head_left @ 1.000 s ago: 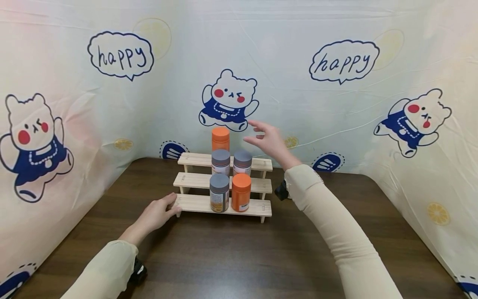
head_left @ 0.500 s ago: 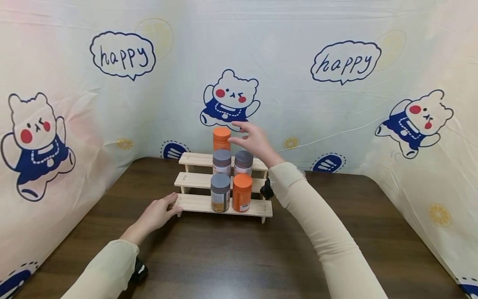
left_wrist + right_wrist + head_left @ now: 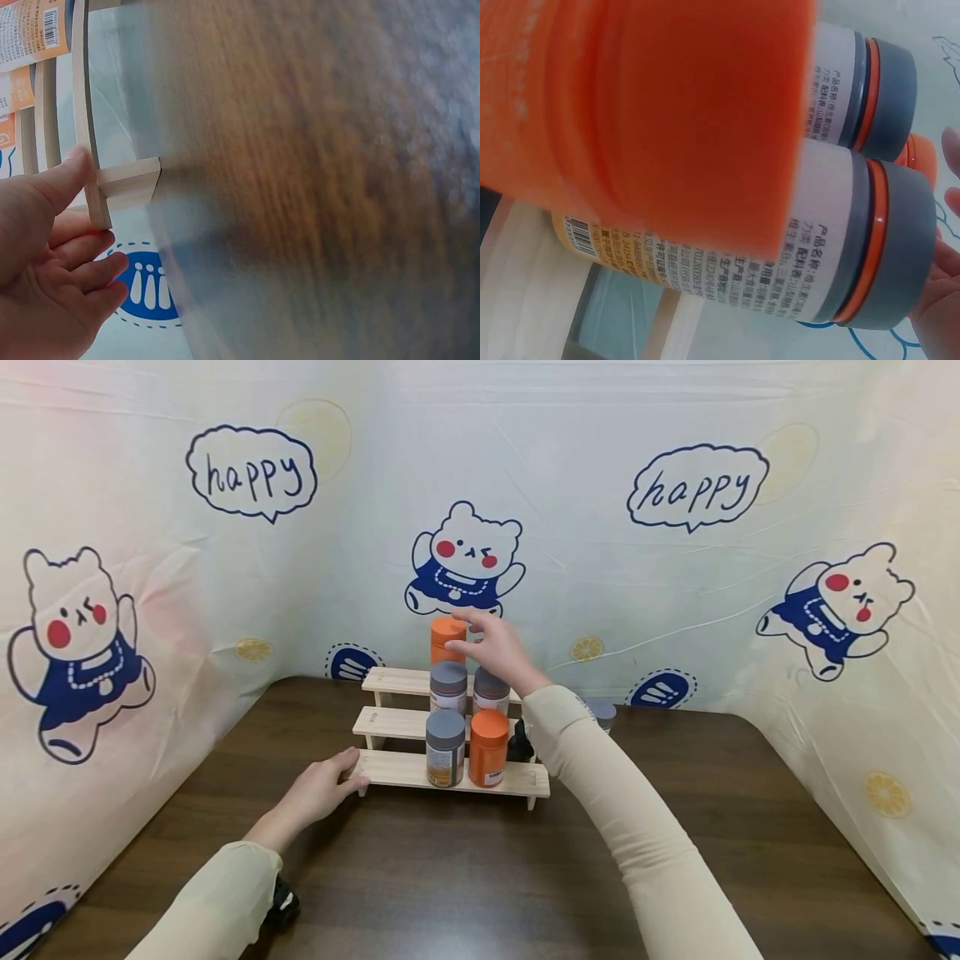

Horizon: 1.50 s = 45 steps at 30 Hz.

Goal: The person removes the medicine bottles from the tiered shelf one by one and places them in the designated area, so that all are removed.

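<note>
A three-step wooden rack [image 3: 397, 767] holds several lidded bottles. My left hand [image 3: 318, 789] grips the left end of its lowest step, and in the left wrist view the thumb [image 3: 69, 174] lies along one side of the board with the fingers at the other. My right hand [image 3: 498, 647] is at the orange bottle [image 3: 442, 652] on the top step, thumb overlapping its front, forefinger near the lid, fingers spread. Two grey-lidded bottles, one [image 3: 448, 681] left of the other [image 3: 489, 687], stand on the middle step. Below them are a grey-lidded bottle [image 3: 446, 747] and an orange bottle [image 3: 488, 747].
Another grey-lidded bottle [image 3: 602, 712] shows behind my right sleeve, mostly hidden. The rack stands on a dark wooden table [image 3: 450, 877]. A printed cloth [image 3: 570, 527] hangs round the back and sides. My right forearm crosses over the rack's right end.
My right hand has moved left from beside the top step to the orange bottle there. The left hand keeps its hold on the rack. The bottles stand where they were.
</note>
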{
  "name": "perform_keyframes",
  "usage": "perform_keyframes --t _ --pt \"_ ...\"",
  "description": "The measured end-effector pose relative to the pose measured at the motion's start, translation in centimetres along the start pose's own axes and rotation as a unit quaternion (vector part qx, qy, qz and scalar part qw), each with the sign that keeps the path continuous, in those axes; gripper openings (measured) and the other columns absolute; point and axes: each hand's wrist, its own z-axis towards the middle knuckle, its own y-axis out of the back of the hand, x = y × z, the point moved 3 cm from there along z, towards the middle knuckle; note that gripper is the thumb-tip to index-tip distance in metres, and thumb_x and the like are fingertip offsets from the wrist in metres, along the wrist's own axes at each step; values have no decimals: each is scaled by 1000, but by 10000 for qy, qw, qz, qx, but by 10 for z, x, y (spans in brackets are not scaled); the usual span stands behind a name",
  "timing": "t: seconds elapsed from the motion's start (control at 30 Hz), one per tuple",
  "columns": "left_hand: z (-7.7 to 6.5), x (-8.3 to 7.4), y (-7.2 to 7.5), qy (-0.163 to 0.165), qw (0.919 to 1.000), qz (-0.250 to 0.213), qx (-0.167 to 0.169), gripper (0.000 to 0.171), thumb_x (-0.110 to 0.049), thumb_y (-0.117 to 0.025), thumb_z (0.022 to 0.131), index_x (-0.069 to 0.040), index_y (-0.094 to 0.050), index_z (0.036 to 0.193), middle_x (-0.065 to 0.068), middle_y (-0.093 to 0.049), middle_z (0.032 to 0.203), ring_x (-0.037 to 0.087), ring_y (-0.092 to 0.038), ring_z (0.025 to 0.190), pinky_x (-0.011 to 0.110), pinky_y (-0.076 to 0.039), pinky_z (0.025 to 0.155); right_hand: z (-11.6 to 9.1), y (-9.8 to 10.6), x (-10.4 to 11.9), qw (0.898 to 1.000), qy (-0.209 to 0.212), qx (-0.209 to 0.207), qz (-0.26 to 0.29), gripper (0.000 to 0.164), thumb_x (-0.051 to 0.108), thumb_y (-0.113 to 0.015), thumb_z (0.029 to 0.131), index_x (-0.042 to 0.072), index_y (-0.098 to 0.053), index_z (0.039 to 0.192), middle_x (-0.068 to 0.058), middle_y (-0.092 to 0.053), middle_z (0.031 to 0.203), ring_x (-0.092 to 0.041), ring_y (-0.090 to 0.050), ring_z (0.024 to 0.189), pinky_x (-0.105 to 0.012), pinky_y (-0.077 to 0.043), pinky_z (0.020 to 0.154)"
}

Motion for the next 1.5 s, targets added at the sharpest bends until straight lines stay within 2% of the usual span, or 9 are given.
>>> perform_keyframes --t 0.33,0.6,0.97,1.5 --pt "0 0 0 4 10000 8 -9 55 -22 -61 90 9 -44 131 29 -41 133 44 -41 118 55 -35 94 2 -6 0 9996 -257 133 -69 52 29 -69 84 16 -53 131 0 -54 128 -21 -49 112 -31 -44 87" --pt "0 -1 -1 2 10000 12 -10 55 -22 -61 90 9 -44 132 30 -41 133 44 -41 118 54 -34 94 5 -10 2 9992 -301 179 -185 49 25 -69 84 15 -55 130 0 -56 124 -17 -50 108 -28 -43 87" --pt "1 -2 0 21 10000 65 55 55 -22 -61 90 10 -43 132 30 -40 133 44 -41 118 54 -34 94 8 -13 4 9986 -330 -99 -392 41 19 -70 84 13 -61 123 -3 -60 117 -17 -53 97 -23 -45 80" --pt "2 0 0 16 9999 111 58 56 -23 -62 89 10 -44 131 29 -41 132 44 -41 118 54 -35 94 3 -9 3 9987 -439 -182 -166 39 15 -69 84 11 -62 122 -3 -60 117 -18 -53 102 -24 -46 83"
